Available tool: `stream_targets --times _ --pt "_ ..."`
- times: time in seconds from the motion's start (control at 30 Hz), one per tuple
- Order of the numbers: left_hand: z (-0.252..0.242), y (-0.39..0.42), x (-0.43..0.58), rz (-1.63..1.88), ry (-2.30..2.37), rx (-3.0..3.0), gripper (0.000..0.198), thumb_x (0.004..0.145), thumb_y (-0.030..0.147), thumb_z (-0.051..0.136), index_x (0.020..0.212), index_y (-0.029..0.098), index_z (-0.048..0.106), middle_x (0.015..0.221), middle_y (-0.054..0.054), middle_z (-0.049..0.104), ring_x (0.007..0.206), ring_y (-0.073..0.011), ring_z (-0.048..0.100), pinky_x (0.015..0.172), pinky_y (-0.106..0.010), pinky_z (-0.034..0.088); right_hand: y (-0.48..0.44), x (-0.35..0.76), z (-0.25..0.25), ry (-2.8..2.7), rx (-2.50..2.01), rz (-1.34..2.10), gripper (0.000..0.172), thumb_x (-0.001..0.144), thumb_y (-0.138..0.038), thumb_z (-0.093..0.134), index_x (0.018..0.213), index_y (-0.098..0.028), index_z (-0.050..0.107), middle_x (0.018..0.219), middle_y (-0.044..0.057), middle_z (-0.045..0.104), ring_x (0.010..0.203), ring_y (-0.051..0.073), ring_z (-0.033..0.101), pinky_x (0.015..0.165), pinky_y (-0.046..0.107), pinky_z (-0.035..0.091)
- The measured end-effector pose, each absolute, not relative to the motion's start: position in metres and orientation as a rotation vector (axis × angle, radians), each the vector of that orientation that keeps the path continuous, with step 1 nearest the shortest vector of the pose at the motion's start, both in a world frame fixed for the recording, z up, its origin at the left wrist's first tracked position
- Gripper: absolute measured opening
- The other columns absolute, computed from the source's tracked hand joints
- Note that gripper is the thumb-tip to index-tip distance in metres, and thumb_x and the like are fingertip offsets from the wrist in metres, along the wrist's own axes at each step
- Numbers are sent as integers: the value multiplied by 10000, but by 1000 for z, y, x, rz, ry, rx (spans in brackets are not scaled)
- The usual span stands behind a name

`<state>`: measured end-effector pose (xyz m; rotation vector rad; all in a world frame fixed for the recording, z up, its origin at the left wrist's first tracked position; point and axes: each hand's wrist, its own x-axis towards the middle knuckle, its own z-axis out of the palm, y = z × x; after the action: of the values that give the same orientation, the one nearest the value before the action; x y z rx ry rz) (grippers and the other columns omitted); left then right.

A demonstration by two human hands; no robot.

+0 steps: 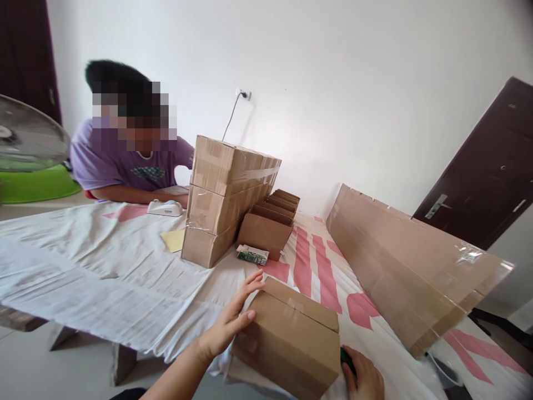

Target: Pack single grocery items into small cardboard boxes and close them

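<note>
A closed brown cardboard box (293,333) sits on the cloth near the table's front edge, with a strip of clear tape across the seam of its top. My left hand (233,314) lies against the left end of this box, fingers stretched out and thumb on the top edge. Beside the box's right end, my right hand (363,376) is closed around a dark green object (347,361). Most of that object is hidden by the fingers and the box, so its kind is unclear.
Taped cartons (210,208) stand stacked behind the box. Next to them is a row of open boxes (264,230) with a small printed carton (252,254) in front. A large cardboard sheet (400,261) leans at right. Across the table sits a person (129,161) near a white device (165,208).
</note>
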<state>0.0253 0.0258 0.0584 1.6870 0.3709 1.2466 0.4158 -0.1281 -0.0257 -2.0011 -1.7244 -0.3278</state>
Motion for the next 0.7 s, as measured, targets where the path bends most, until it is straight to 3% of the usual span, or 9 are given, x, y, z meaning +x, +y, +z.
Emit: stream_targets --times 0.1,0.2,0.27,0.4,0.47,0.7 --pt "60 24 25 1228 386 1703 378 884 532 519 1105 251 641 1544 -90 340 1432 -344 276 1170 -532 195 -121 426 -4 -1595 -1918 -163 391 874 -433 458 1064 -205 714 1042 90 764 929 282 730 791 373 600" --pt "59 23 25 1183 377 1703 398 884 558 498 1108 249 609 1536 -107 343 1421 -348 287 1155 -532 213 -112 420 43 -1375 -1891 -67 537 912 -555 371 1125 -159 666 936 117 774 760 262 749 664 327 608" --pt "59 23 26 1175 376 1694 404 883 566 494 1109 247 595 1540 -111 332 1422 -344 283 1154 -524 210 -105 400 85 -1413 -1817 -103 590 916 -597 354 1158 -141 640 990 147 760 776 253 743 669 305 600" --pt "57 23 29 1199 367 1649 455 867 597 499 1157 250 549 1528 -122 347 1411 -332 297 1146 -506 224 -91 330 159 -1890 -1649 -87 433 976 -448 367 1255 -205 591 1102 111 730 789 197 722 746 297 581" --pt "55 25 31 1208 343 1637 480 860 612 499 1178 254 528 1523 -124 349 1408 -329 300 1140 -499 231 -84 294 180 -2156 -1588 -94 375 986 -364 377 1266 -236 592 1123 84 721 927 207 704 836 327 560" --pt "52 28 33 1220 292 1611 526 857 600 521 1253 255 488 1517 -138 358 1395 -320 326 1133 -505 238 -54 233 193 -2417 -1601 -190 356 979 -256 395 1274 -271 595 1074 48 734 915 202 706 790 313 553"
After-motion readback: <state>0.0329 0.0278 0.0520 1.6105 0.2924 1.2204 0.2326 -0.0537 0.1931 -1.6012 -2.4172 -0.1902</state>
